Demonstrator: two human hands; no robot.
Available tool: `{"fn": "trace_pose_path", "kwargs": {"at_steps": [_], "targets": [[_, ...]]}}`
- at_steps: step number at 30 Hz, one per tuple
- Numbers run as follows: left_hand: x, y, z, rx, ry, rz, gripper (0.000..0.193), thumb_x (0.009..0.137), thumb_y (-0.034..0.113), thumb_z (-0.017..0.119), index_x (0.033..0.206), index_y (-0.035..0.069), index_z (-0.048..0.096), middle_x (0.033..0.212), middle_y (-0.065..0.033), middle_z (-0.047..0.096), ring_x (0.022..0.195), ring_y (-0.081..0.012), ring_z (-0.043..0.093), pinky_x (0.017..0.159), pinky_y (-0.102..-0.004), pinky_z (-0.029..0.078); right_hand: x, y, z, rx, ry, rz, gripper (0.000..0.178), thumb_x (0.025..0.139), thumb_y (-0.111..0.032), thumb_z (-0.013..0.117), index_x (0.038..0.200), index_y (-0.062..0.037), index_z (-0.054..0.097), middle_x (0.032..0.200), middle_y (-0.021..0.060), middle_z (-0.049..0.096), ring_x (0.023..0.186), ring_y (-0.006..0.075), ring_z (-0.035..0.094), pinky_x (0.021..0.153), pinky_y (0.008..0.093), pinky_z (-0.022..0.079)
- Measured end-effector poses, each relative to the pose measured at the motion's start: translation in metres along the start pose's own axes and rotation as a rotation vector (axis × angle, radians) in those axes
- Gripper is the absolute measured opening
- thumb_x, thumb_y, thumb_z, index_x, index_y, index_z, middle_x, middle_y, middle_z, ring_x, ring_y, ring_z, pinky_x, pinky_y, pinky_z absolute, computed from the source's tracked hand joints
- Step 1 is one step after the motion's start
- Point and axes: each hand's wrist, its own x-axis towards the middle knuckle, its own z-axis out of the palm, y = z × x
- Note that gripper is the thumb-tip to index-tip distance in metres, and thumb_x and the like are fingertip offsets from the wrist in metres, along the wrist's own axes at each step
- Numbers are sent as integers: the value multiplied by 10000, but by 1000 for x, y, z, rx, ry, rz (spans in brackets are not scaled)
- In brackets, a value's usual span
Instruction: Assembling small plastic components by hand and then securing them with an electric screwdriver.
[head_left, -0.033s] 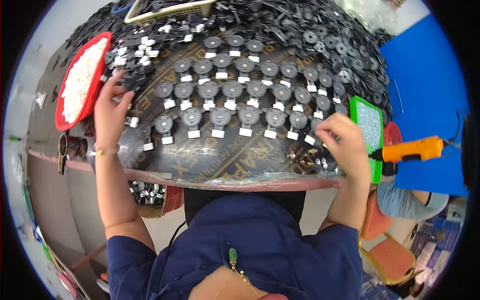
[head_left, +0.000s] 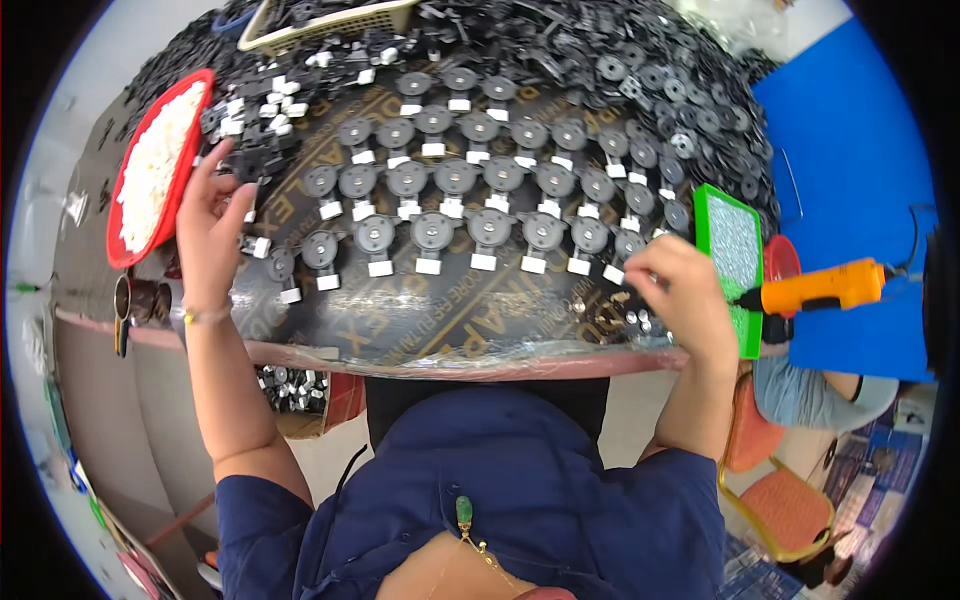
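Right of centre, the right hand (head_left: 685, 287) has thumb and finger pressed together by 1 disc (head_left: 628, 243); what they pinch, I cannot tell. A light touch should keep that disc in line. Upper left, the left hand (head_left: 210, 235), thumb and finger apart, is near black parts (head_left: 268, 155).

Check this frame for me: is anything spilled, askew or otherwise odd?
Some small shiny pieces lie scattered on the table near the right hand, outside the green tray of silvery pieces; they look like possible strays, though they may be set out deliberately. Nothing else clearly stands out.
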Motion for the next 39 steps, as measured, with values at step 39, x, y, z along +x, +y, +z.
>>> {"fn": "trace_pose_path", "kwargs": {"at_steps": [39], "targets": [[-49,86,193,-1183,-642,-379,416,977,33,610,1368,34,472,1134,-142,688,983,-206,705,844,-319,580,121,-41,54,339,156,-145,59,900,-74,686,928,-26,704,998,48,596,861,126,575,731,262,465]]}}
